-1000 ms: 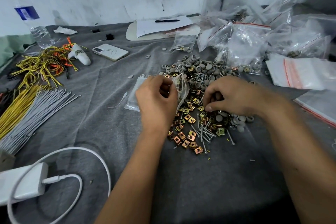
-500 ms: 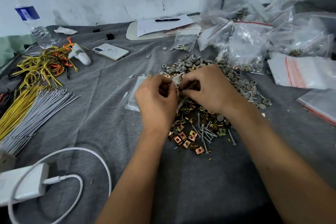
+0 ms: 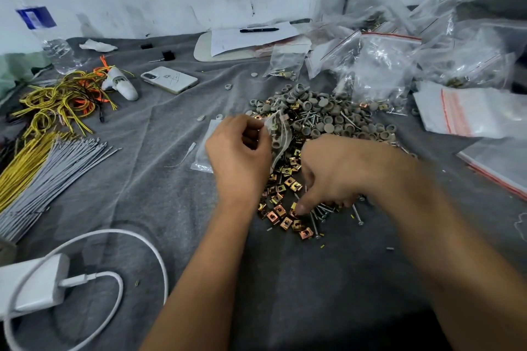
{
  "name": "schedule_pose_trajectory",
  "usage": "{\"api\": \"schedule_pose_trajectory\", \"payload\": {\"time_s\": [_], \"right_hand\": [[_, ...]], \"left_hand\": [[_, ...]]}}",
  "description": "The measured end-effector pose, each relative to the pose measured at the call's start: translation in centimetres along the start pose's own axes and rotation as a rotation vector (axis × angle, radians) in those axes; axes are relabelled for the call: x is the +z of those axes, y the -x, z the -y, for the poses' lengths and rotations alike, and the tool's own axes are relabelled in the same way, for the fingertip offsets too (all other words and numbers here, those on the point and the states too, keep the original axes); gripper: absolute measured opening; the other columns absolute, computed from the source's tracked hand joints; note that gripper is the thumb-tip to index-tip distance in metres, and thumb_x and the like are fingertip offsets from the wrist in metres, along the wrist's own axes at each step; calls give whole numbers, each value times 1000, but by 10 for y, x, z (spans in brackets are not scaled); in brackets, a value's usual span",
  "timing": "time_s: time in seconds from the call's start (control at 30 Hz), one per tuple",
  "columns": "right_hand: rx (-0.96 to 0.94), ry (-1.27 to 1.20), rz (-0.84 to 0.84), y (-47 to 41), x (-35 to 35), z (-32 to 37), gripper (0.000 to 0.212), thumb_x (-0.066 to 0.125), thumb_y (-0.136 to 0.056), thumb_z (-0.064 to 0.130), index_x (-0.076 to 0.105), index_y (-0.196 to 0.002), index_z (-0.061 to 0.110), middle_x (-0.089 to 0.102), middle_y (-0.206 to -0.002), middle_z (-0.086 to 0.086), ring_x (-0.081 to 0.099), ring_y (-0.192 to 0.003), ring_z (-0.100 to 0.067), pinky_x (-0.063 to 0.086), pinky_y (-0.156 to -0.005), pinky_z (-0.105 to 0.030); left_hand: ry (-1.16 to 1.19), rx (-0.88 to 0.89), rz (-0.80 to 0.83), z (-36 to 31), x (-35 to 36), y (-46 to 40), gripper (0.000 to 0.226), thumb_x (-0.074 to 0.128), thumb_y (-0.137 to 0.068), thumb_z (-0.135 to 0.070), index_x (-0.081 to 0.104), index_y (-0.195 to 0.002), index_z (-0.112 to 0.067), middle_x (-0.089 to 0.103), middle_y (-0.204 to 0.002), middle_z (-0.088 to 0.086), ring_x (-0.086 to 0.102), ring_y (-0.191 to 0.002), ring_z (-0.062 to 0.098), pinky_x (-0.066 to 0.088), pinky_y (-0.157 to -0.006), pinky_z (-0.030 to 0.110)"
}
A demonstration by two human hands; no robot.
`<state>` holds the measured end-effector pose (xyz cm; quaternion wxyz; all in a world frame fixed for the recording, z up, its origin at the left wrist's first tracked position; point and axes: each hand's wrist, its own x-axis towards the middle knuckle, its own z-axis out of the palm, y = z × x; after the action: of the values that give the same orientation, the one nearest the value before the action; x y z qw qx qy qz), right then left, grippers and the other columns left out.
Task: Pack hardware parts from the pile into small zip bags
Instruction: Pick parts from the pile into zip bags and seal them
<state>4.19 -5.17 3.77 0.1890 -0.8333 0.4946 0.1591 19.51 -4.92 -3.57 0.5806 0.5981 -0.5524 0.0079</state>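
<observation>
A pile of hardware lies mid-table on the grey cloth: grey round caps point(image 3: 328, 114) at the back, brass square clips point(image 3: 282, 202) at the front, and screws point(image 3: 319, 216) mixed in. My left hand point(image 3: 239, 157) holds a small clear zip bag point(image 3: 278, 134) up by its mouth, with a few parts inside. My right hand point(image 3: 333, 177) reaches down into the near side of the pile, thumb and fingertips pressed among the brass clips and screws. Whether it has pinched a part is hidden by the fingers.
Filled and empty zip bags point(image 3: 379, 71) crowd the back right. A stack of flat bags point(image 3: 205, 145) lies under my left hand. Yellow and grey wires point(image 3: 42, 157) lie left, a phone point(image 3: 169, 80), bottle point(image 3: 45, 34), charger and cable point(image 3: 37, 285) near left.
My right hand left the bag's mouth and dropped toward me into the brass clips and screws. My left hand kept holding the bag in place.
</observation>
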Motion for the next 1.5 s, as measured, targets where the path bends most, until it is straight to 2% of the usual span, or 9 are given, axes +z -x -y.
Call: {"api": "schedule_pose_trajectory", "payload": {"time_s": [0.23, 0.33, 0.47, 0.6, 0.7, 0.87, 1.2, 1.3, 1.5], "right_hand": [[-17, 106, -55, 2, 0, 18, 33, 85, -83, 34, 60, -71, 17, 58, -42, 6, 53, -34, -5, 50, -52, -20], [-36, 111, -110, 3, 2, 16, 35, 83, -84, 28, 54, -69, 20, 59, -65, 4, 57, -57, -10, 45, -53, -24], [-29, 11, -162, -2, 5, 5, 9, 71, -90, 17, 74, -88, 9, 74, -87, -5, 71, -82, -24, 61, -75, -38], [-44, -107, -190, -3, 0, -14, 12, 68, -96, 22, 77, -92, 17, 76, -89, 2, 71, -79, -15, 60, -69, -36], [-73, -337, -317, -4, -1, -21, 14, 63, -100, 26, 69, -88, 24, 73, -81, 5, 68, -61, -8, 51, -51, -25], [-113, -292, -519, -20, 2, -12, 9, 66, -99, 20, 71, -92, 22, 69, -93, 8, 64, -85, -10, 45, -71, -22], [-189, -469, -962, -50, 19, 3, 15, 77, -78, 4, 73, -81, 19, 62, -73, 16, 55, -66, 1, 46, -66, -15], [-211, -479, -980, -50, 24, -2, 13, 79, -80, 8, 77, -83, 20, 67, -76, 14, 55, -64, 7, 44, -67, -10], [-357, -448, -720, -41, 25, -9, 22, 69, -89, 2, 79, -100, 19, 77, -95, 5, 71, -91, -9, 58, -88, -35]], "left_hand": [[-2, -23, 12, 1, 0, 2, 9, 74, -83, -9, 73, -81, -17, 66, -73, -7, 61, -65, 9, 51, -61, 23], [-3, -20, 10, 1, -1, 2, 9, 74, -83, -8, 73, -80, -17, 66, -74, -7, 61, -65, 9, 51, -61, 23], [20, -32, 9, 2, -2, 1, 9, 73, -83, -6, 74, -80, -15, 67, -73, -4, 61, -65, 12, 53, -62, 31], [16, -11, 14, 0, -2, 2, 10, 74, -83, -6, 73, -79, -15, 66, -73, -5, 60, -64, 9, 52, -60, 25], [8, 6, 14, 0, -1, 2, 11, 75, -82, -4, 74, -79, -15, 65, -72, -8, 59, -63, 5, 45, -60, 12], [-8, 58, 20, -1, -1, 3, 11, 74, -80, -4, 73, -79, -14, 65, -72, -7, 59, -65, 7, 45, -63, 13], [5, 59, -2, 0, 0, 3, 8, 72, -79, -5, 74, -80, -12, 68, -75, -4, 62, -67, 11, 47, -64, 18], [3, 61, -6, 1, 1, 3, 7, 71, -79, -6, 74, -80, -13, 68, -75, -4, 62, -67, 11, 48, -64, 21], [-10, 23, -20, 2, -1, 4, 8, 71, -78, -8, 72, -78, -16, 65, -73, -7, 60, -67, 12, 50, -63, 29]]}}
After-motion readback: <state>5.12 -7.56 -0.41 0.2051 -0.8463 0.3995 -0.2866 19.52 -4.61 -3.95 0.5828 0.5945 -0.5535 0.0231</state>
